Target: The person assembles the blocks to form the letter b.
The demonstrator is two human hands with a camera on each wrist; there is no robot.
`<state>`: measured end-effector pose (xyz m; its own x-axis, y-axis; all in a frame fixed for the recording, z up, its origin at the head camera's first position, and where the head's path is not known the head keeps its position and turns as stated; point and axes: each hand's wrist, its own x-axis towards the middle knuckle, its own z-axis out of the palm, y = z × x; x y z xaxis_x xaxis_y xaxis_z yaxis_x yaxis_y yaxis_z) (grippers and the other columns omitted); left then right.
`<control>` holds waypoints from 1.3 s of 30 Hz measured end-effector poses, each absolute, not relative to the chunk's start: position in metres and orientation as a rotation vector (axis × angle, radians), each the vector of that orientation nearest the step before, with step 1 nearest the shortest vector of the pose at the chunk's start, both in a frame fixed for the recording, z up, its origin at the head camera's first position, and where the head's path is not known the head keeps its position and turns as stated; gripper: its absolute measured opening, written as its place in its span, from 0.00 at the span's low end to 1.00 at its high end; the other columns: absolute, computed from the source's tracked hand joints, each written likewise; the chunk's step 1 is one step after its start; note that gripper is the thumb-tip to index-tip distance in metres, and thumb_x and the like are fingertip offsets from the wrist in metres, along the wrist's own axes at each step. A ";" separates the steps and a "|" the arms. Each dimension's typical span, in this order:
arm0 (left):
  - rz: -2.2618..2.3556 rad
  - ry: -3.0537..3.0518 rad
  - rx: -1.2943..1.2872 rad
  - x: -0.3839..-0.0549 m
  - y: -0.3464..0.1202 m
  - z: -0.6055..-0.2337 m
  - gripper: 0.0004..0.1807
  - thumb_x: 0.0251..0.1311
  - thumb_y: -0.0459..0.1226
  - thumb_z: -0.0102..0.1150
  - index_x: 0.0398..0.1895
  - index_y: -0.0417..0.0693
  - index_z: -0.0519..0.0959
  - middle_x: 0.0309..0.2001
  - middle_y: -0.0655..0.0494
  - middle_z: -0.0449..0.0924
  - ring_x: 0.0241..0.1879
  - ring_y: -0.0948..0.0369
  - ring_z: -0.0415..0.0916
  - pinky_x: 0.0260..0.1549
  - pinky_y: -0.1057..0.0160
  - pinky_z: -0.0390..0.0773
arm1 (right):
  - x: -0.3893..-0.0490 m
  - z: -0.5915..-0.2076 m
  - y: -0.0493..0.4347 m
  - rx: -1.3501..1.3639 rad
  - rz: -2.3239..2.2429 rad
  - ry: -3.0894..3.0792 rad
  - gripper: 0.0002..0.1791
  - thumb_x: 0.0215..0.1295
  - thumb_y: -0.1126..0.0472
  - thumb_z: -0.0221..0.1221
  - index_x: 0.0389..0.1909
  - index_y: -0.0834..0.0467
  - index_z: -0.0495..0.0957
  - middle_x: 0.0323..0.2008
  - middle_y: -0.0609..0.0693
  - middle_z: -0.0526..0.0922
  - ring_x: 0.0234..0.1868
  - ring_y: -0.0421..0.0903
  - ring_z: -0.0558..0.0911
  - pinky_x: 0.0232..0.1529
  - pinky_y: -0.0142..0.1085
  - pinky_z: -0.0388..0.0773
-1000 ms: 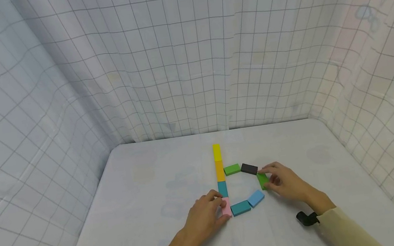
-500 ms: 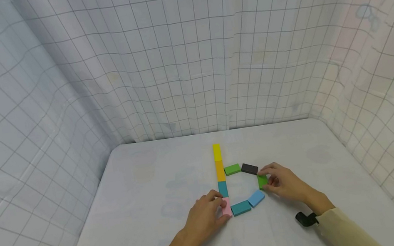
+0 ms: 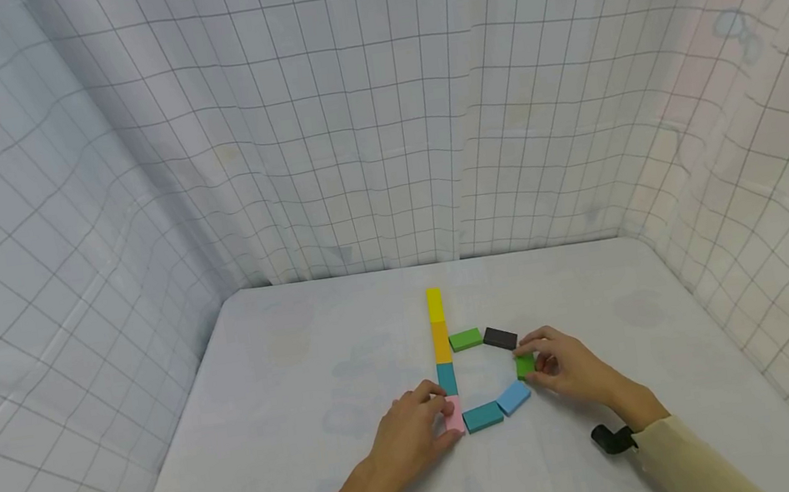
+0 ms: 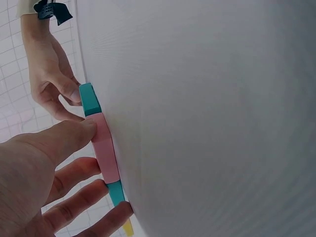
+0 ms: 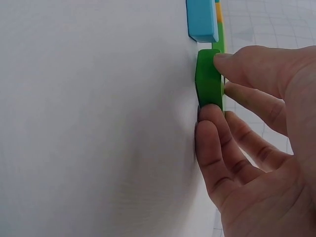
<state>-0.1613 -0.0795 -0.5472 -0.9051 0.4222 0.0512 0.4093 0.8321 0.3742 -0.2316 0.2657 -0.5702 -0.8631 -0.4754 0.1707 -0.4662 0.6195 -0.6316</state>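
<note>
Flat coloured domino blocks lie on the white table in an outline like a letter b. At the foot of its straight column, my left hand [image 3: 407, 432] pinches the pink domino block [image 3: 454, 421] between thumb and fingers. The right hand [image 3: 569, 366] holds a green domino block [image 3: 525, 367] by its two ends, on the curve's right side. Above that block sits a black one [image 3: 500, 338]; below it is a light blue one [image 3: 513, 397]. In the right wrist view a narrow gap separates the held green block from the light blue block [image 5: 201, 19].
Above the pink block the column continues with a teal block [image 3: 447, 379], an orange one [image 3: 441, 342] and a yellow one [image 3: 435, 304]. Another green block [image 3: 465, 339] and a second teal one [image 3: 482, 416] join the curve. Grid-patterned curtains [image 3: 376, 114] surround the table [image 3: 304, 359].
The green block in my right hand has turned from a slant to nearly upright and shifted slightly left. My left hand has stayed on the pink block.
</note>
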 end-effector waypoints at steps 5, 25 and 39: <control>0.585 2.982 0.678 -0.161 -0.079 -0.547 0.14 0.67 0.52 0.87 0.44 0.60 0.91 0.61 0.59 0.88 0.51 0.58 0.85 0.54 0.54 0.91 | -0.231 -0.572 0.265 -0.862 -1.098 2.831 0.22 0.71 0.70 0.78 0.64 0.61 0.91 0.65 0.61 0.86 0.43 0.34 0.84 0.46 0.31 0.87; 0.575 2.969 0.665 -0.162 -0.079 -0.547 0.14 0.68 0.52 0.86 0.44 0.60 0.90 0.62 0.59 0.88 0.52 0.57 0.85 0.56 0.53 0.91 | -0.231 -0.569 0.266 -0.887 -1.069 2.879 0.28 0.78 0.63 0.76 0.75 0.59 0.85 0.73 0.60 0.83 0.50 0.42 0.85 0.47 0.35 0.84; 0.585 2.967 0.667 -0.162 -0.079 -0.548 0.13 0.68 0.52 0.86 0.44 0.60 0.91 0.62 0.59 0.88 0.52 0.57 0.85 0.55 0.53 0.91 | -0.232 -0.569 0.264 -0.816 -0.974 2.887 0.30 0.79 0.58 0.75 0.78 0.59 0.83 0.78 0.61 0.81 0.54 0.46 0.84 0.49 0.35 0.82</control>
